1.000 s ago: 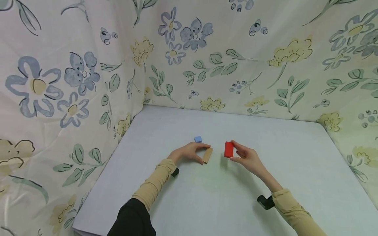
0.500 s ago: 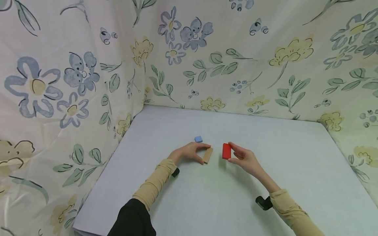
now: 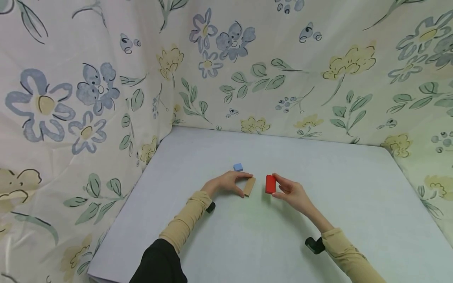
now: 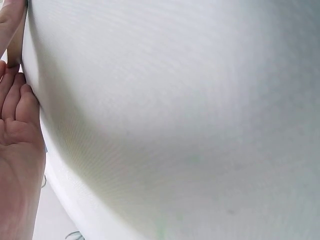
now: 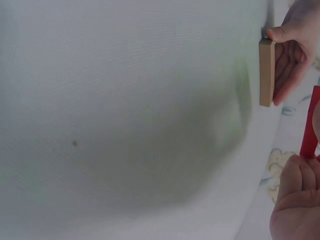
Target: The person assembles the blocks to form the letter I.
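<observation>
A tan wooden block point(image 3: 249, 187) lies on the white table, its ends between the thumb and index finger of my left hand point(image 3: 226, 182). In the right wrist view that plain block point(image 5: 267, 72) shows its long face beside the left fingers. My right hand point(image 3: 293, 193) pinches a red rectangular block point(image 3: 270, 184) by its ends, just right of the wooden one, with a gap between the two. The red block appears held above the tabletop, its shadow below. Only an edge of the wooden block point(image 4: 16, 47) shows in the left wrist view.
A small blue block point(image 3: 238, 167) sits just behind the left hand. Floral curtains point(image 3: 247, 70) hang along the table's back and left sides. The white tabletop point(image 3: 247, 243) stretches toward the front, and a black wrist camera point(image 3: 315, 245) is on the right forearm.
My right hand has shifted a little to the left and toward the table's front, carrying the red block closer to the wooden block. The left hand has stayed in place.
</observation>
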A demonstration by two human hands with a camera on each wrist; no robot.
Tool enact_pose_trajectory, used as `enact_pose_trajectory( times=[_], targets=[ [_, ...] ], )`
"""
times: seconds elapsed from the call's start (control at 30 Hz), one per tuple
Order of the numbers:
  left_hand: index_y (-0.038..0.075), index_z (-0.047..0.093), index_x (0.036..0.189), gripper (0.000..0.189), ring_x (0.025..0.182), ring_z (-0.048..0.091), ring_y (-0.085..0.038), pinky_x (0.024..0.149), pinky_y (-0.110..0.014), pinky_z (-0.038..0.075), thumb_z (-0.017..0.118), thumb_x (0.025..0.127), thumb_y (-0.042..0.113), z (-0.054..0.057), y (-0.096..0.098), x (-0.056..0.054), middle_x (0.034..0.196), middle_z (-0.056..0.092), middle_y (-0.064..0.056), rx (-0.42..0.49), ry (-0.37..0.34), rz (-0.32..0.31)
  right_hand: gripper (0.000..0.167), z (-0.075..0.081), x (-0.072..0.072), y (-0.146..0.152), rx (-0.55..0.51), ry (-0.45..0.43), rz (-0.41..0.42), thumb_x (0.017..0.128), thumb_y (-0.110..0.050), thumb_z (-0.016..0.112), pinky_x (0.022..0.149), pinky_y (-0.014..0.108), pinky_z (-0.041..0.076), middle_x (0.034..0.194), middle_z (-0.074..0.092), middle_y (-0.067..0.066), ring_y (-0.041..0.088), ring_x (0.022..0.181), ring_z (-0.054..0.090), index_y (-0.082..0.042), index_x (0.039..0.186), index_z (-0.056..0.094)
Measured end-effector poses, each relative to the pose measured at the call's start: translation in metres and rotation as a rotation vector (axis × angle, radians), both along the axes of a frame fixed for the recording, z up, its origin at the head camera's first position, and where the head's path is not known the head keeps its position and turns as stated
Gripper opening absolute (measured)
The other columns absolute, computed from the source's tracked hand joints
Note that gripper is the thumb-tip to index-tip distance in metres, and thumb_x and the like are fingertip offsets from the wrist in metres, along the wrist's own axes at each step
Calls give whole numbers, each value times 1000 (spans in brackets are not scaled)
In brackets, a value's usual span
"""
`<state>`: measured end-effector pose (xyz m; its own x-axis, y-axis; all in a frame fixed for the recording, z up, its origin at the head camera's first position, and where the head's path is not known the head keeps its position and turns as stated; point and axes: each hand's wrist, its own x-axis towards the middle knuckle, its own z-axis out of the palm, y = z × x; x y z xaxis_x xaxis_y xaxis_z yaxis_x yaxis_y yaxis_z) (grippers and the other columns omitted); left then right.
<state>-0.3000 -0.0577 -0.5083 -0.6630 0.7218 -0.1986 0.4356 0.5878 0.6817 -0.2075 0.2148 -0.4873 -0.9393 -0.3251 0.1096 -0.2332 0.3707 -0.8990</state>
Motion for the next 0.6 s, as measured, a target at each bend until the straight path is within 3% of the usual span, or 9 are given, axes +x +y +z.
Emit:
enact_pose_trajectory(
  times=[0.6],
  targets=[
    [23,41,144,81,139,34,-11,116,-31,28,81,74,24,-1,0,0,149,41,7,8,-12,5,68,-7,1,-1,9,-30,14,82,-5,72,99,39,42,145,40,22,36,134,39,2,142,40]
  ],
)
